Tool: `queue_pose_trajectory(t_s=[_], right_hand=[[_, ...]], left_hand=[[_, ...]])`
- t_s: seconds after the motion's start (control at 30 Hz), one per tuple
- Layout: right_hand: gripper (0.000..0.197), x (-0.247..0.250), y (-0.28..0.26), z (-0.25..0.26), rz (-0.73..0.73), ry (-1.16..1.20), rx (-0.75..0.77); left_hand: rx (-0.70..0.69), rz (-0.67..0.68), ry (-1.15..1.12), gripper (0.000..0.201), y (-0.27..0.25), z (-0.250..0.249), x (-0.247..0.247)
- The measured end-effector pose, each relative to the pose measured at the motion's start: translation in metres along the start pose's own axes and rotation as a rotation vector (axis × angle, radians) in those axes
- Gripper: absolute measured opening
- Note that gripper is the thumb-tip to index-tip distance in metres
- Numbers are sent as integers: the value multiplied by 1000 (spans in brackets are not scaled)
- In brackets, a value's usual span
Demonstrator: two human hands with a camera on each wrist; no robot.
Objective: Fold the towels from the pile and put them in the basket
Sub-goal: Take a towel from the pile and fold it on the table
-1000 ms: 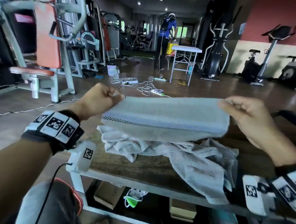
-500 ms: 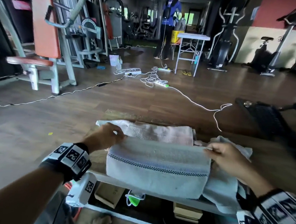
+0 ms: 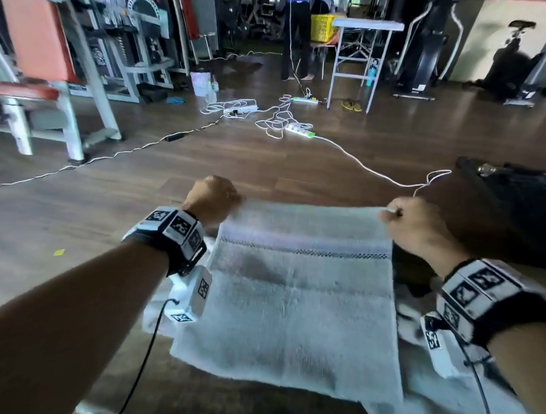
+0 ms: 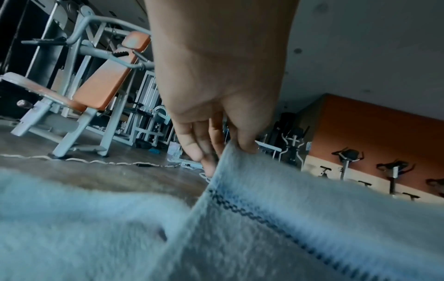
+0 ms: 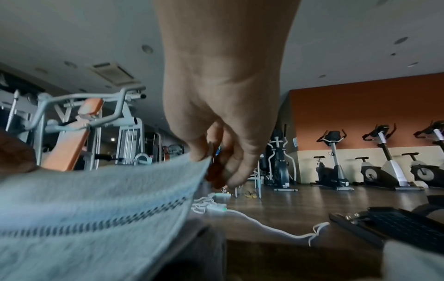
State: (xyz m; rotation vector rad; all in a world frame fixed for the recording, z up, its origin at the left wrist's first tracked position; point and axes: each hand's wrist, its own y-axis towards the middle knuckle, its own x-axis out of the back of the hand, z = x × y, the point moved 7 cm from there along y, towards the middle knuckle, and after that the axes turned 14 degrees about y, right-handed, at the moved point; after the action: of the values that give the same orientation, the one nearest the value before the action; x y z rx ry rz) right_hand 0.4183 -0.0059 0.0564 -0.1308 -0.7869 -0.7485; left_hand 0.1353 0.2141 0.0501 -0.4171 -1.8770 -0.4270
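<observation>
The left hand (image 3: 213,196) and the right hand (image 3: 414,226) each pinch a far corner of a pale grey towel (image 3: 294,304), holding its far edge raised and stretched between them. From the left wrist view, the thumb and fingers (image 4: 192,146) of the left hand are closed on the towel's corner (image 4: 230,152), the cloth falling away below with a dark checked stripe (image 4: 264,218) running across it. From the right wrist view, the right hand's fingers (image 5: 230,167) are likewise clamped on the opposite corner, the towel (image 5: 96,209) sloping down to the left with the same stripe. The towel hangs from the hands toward the person and its near part lies spread over the bench (image 3: 221,402), blurred in the head view. More pale towels (image 3: 464,407) lie bunched under and to the right of it on the bench, and another bit of cloth (image 3: 156,311) shows under the left wrist. Both wrists wear black bands with white marker blocks. A dark mesh basket (image 3: 521,203) stands at the right, beyond the right hand and apart from the held towel. Beyond the bench the wooden floor (image 3: 138,198) carries white cables and power strips (image 3: 298,130), with gym machines at the left and a white folding table (image 3: 366,23) farther back, where a person stands beside a yellow basket (image 3: 324,27)
</observation>
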Motion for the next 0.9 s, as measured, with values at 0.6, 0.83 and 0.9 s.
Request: queue_pose_trajectory(t_s=[0.6, 0.83, 0.9], right_hand=[[21, -27, -20, -11, 109, 81, 93], [16, 12, -90, 22, 235, 168, 166], [16, 7, -130, 26, 441, 145, 146]], left_hand=[[-197, -36, -56, 16, -22, -18, -10], [-259, -47, -224, 20, -81, -9, 60], [-349, 60, -220, 30, -118, -4, 63]])
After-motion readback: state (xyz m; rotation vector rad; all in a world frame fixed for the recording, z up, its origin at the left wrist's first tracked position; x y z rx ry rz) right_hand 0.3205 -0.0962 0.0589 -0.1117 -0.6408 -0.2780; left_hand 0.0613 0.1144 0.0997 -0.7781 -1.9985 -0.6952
